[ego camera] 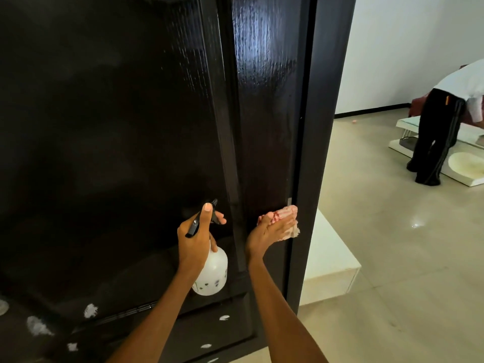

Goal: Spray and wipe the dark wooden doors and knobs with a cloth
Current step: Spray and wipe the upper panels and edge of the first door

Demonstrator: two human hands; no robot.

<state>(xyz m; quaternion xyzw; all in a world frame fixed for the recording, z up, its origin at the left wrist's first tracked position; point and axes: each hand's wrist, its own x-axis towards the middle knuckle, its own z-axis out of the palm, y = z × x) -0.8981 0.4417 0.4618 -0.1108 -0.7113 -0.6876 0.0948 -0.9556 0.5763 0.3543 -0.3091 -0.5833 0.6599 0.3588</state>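
Head view shows the left hand [195, 239] gripping the spray bottle [210, 271] while the right hand [272, 229] presses a cloth [285, 214] flat-fingered against the dark door [264, 127], whose upper panel glistens wet, lower white smears apparently left to wipe.

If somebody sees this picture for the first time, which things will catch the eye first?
First the glossy dark door filling the left and centre. Low in the middle, the left hand holds a white spray bottle while the right hand presses a red-and-white cloth to the door's edge. Far right, another person bends over.
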